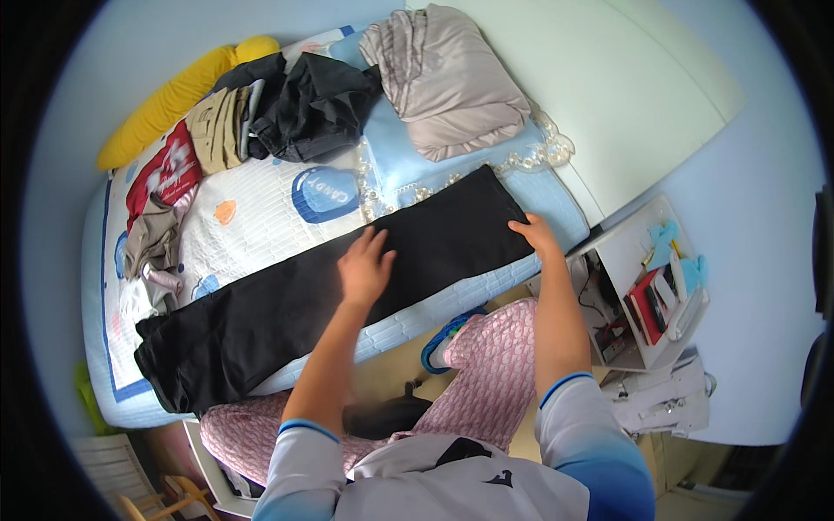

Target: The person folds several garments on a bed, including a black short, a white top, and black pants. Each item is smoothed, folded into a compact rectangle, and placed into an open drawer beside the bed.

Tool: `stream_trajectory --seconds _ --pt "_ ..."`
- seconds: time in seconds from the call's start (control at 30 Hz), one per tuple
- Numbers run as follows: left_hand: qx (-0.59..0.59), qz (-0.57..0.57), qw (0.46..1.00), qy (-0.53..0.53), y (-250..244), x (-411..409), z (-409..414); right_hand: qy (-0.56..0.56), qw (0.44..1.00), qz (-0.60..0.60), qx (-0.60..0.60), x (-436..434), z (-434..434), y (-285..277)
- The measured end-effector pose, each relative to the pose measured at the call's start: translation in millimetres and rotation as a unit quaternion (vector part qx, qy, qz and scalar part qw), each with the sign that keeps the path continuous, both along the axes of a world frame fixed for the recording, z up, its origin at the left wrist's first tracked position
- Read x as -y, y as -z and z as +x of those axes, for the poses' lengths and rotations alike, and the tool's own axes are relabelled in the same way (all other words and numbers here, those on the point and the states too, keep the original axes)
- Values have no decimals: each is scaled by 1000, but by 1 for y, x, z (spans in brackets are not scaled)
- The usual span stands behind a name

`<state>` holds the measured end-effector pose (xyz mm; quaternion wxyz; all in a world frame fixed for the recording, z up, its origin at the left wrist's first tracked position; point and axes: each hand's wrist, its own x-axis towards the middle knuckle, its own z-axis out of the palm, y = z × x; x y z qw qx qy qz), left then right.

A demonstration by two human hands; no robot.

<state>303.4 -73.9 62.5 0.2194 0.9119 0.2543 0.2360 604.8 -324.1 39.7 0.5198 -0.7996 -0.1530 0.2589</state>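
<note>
A pair of black trousers (pixel 293 293) lies stretched along the near side of the bed, folded lengthwise into a long flat strip. The waist end, at the left, is bunched; the leg end points to the right. My left hand (pixel 365 270) is over the middle of the cloth, fingers apart, slightly blurred; whether it presses on the fabric is hard to tell. With my right hand (pixel 538 236) I grip the edge at the leg end, thumb on top and the other fingers hidden beneath.
Behind the trousers lie dark jeans (pixel 313 114), folded khaki trousers (pixel 218 127), a red garment (pixel 168 163), a folded grey-beige quilt (pixel 456 84) and a yellow bolster (pixel 176 98). A bedside shelf (pixel 645 293) with books stands at right. My legs rest against the bed (pixel 417 312).
</note>
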Motion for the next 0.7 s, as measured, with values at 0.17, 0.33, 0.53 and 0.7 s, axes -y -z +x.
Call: stream_trajectory --seconds 0.17,0.33,0.53,0.7 --pt "-116 26 992 -29 28 36 53 -39 980 19 193 -13 -21 -48" --pt "-150 -128 980 14 31 20 52 -70 942 5 328 -56 -91 -115" --pt "353 -789 502 2 16 -13 -32 -326 895 82 295 -131 -227 -148" --pt "419 -825 380 23 -6 -14 -93 -272 930 161 187 -108 -286 -113"
